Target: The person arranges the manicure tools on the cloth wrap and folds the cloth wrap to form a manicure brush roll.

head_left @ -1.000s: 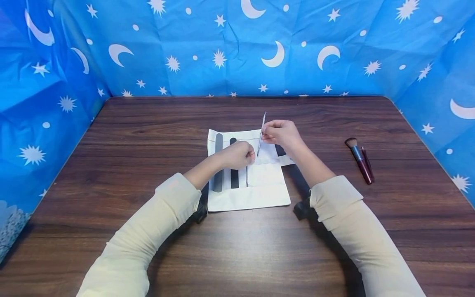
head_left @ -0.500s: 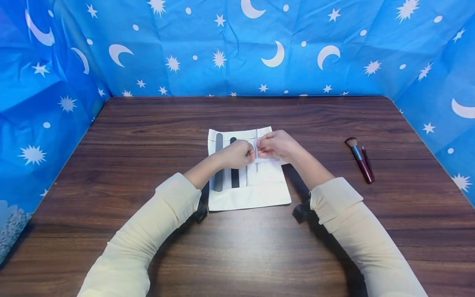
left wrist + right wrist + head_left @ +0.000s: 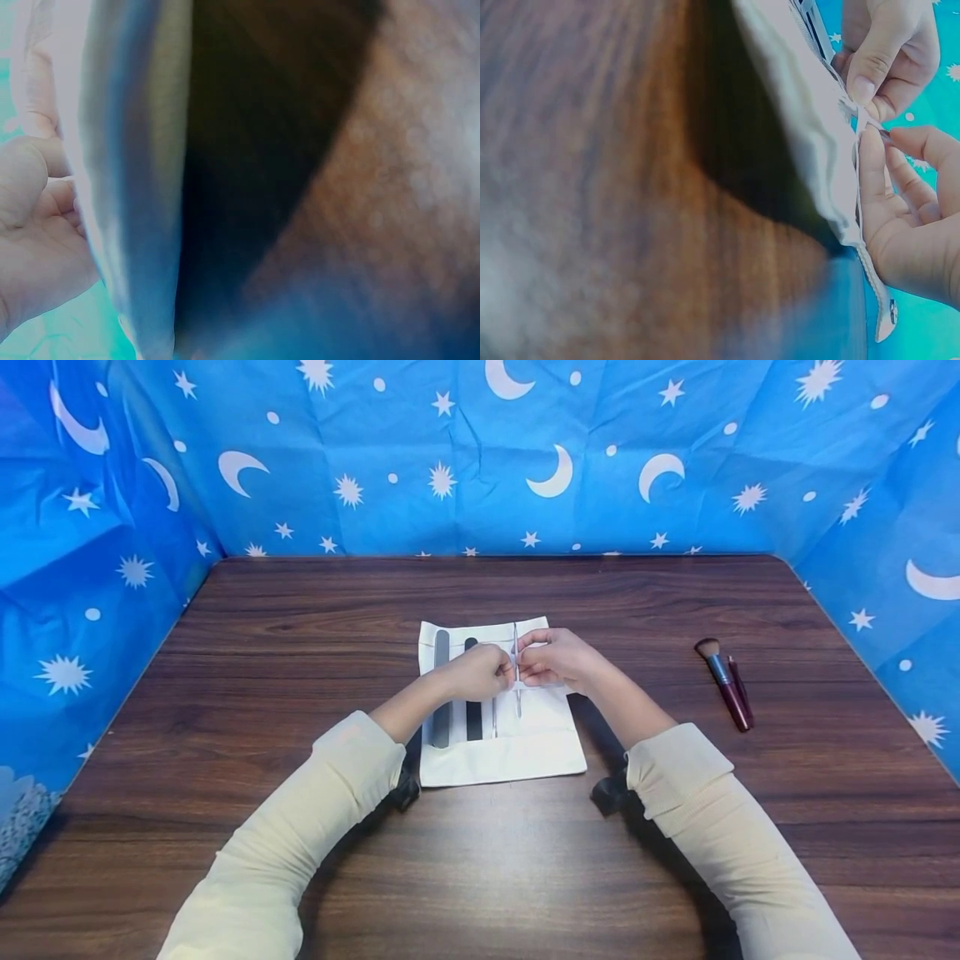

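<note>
Slid left and nearer, the slim metal manicure tool, pinched by the right hand, points lengthwise down the white pouch, which the left hand pinches alongside.

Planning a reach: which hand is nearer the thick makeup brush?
Right. The right hand is at the white case, left of the thick makeup brush; the left hand, also at the white case, is farther left.

Creased blue cloth backdrop, white moons, stars, dots, back and both sides; dark wood-grain table, rounded far corners, pale glare near front; greyish textured patch, left edge
</note>
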Motion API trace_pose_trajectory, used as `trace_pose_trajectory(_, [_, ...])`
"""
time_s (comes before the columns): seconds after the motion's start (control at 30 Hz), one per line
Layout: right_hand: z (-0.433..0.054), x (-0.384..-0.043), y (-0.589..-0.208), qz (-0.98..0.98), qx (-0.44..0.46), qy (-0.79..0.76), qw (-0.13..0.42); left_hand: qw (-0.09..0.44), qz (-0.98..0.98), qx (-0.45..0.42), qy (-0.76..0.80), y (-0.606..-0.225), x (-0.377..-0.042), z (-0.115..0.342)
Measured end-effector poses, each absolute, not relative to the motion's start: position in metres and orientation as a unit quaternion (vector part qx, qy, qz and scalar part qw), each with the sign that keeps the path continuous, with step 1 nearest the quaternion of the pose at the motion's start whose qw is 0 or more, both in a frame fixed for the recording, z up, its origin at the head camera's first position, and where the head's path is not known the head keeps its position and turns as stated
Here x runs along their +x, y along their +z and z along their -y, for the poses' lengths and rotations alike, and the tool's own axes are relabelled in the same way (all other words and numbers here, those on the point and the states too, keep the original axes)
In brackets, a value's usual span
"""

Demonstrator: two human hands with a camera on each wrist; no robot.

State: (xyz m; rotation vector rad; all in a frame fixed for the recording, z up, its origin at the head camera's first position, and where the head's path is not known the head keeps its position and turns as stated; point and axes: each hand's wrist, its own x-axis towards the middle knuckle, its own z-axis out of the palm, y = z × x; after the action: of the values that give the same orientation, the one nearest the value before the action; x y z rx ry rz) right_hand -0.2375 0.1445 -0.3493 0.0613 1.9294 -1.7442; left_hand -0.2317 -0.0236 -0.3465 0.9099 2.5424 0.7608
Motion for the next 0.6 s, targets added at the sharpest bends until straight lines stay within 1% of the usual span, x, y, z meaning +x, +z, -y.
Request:
trace_pose_trajectory(0.17, [-0.146,-0.2376,-0.3487,-0.718,0.006,-0.642,0.269,0.172,-0.894,0.313,0.27,-0.3458,-0.231,0.0234])
trace_pose_trajectory(0.4, [-0.1472,-0.2383,-0.3494,-0.725,0.012,-0.636,0.262,0.18,-0.892,0.311,0.276,-0.3455,-0.2304,0.0231])
trace_pose_trajectory(0.6, [-0.1496,-0.2377,-0.3504,-0.735,0.01,-0.626,0.26,0.172,-0.892,0.311,0.28,-0.3462,-0.2295,0.0232])
